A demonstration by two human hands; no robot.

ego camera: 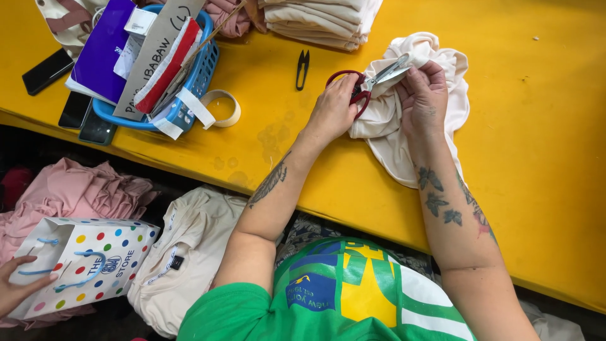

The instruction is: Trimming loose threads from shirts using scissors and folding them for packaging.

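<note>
just one view here — a camera worn on the person's head, looking almost straight down over their own chest and arms. it sits fairly close, so both forearms run up from the bottom edge to the middle of the frame. the left hand (334, 110) and right hand (424, 95) meet a bit above and right of centre, and that grip is where the view is roughly aimed. beyond the grip the yellow table (543, 158) runs out the top edge; nearer than the grip, the table's front edge cuts across on a slant — below it the view drops to the floor area. no second view to overlap with.
</note>
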